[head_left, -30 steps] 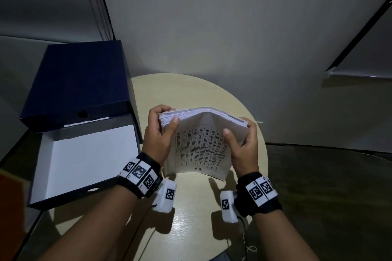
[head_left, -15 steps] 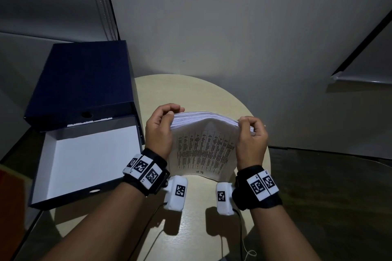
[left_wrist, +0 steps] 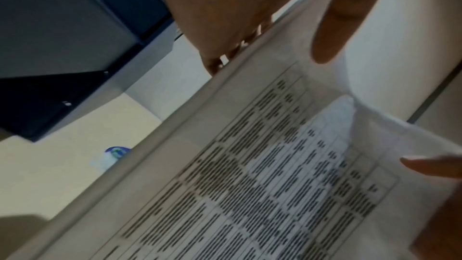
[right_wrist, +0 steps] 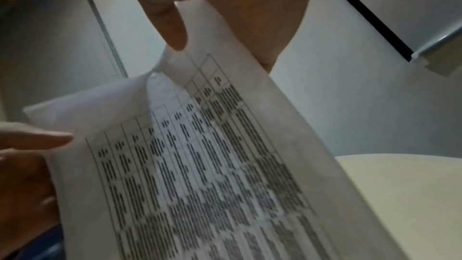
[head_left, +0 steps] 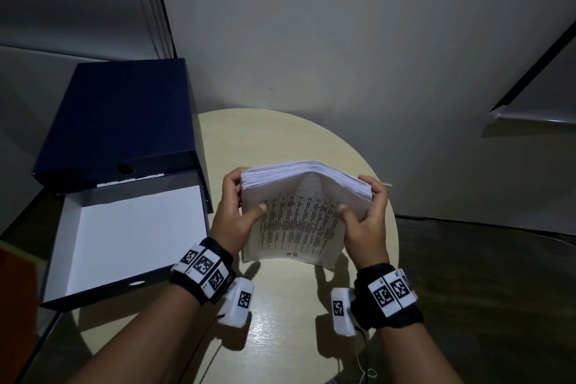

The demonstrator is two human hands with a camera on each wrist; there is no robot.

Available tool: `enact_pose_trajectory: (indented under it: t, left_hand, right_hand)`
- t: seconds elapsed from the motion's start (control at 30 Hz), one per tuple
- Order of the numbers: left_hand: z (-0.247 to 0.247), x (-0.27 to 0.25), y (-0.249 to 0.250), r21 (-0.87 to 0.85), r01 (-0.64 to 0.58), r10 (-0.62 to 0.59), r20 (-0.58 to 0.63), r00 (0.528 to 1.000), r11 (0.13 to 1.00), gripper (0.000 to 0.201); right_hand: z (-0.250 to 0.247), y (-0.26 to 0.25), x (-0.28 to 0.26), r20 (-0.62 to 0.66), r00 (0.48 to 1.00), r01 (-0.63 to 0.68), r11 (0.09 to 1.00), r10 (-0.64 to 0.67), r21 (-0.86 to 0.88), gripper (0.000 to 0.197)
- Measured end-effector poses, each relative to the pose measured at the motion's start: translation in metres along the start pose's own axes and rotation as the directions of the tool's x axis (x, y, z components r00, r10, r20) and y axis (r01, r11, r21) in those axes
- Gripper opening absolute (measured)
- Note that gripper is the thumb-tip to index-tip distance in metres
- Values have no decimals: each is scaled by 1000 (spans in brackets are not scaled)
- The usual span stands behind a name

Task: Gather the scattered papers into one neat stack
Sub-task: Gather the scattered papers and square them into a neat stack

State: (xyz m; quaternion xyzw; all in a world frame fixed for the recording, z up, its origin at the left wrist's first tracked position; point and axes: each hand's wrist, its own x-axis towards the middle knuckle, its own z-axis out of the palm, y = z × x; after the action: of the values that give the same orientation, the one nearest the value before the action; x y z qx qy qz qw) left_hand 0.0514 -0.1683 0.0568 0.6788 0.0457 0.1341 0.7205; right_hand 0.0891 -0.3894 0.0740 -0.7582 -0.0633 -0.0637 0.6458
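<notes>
A thick stack of printed papers (head_left: pixel 299 215) stands on its lower edge on the round beige table (head_left: pixel 280 134), bowed upward in the middle. My left hand (head_left: pixel 237 212) grips its left side, thumb on the printed front sheet and fingers behind. My right hand (head_left: pixel 367 215) grips the right side the same way. In the left wrist view the printed sheet (left_wrist: pixel 275 185) fills the lower right under my left thumb (left_wrist: pixel 327 46). The right wrist view shows the same sheet (right_wrist: pixel 200 165) below my right thumb (right_wrist: pixel 172 27).
An open dark blue box (head_left: pixel 124 227) with a white inside lies left of the table, its raised lid (head_left: pixel 124 115) behind it. A grey wall rises just behind the table. A small blue-and-white object (left_wrist: pixel 112 155) lies on the table in the left wrist view.
Both thumbs have come back onto the front sheet after the hands curled over the top edge half a second ago. The stack stays upright and bowed.
</notes>
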Motion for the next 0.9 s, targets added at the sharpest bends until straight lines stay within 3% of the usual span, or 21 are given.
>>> enact_pose_trajectory:
  t: [0.1,0.33,0.47,0.57,0.63,0.77,0.9]
  left_hand:
    - [4,2,-5,-6,72,-73,-41,997,997,47]
    - [9,5,-5,31,78,-77,-37,996,996,29]
    - [10,0,-3,46,34,-30,-86,996,998,29]
    - [11,-4,-4,90,58,-53,-53,997,994,34]
    - [10,-4,-1,48,60,-57,-52,997,997,39]
    - [11,3,22,-64,-57,45,-168,985,996,43]
    - [20,17,38,-45,-44,25,-362,932,998,33]
  right_hand:
    - [2,6,-5,53,997,-51,999,52,-18,57]
    - [11,14,-10,8,993,-120,992,120,-41,41]
    - [10,15,-15,-52,995,-91,995,89,-39,41]
    - [9,16,-20,-18,989,-146,988,145,-54,48]
    - [8,13,-21,-18,993,-116,992,115,-43,51]
    - [8,-7,-13,-135,990,35,998,-29,44,39]
    - [19,-22,5,-298,953,-33,997,52,70,14]
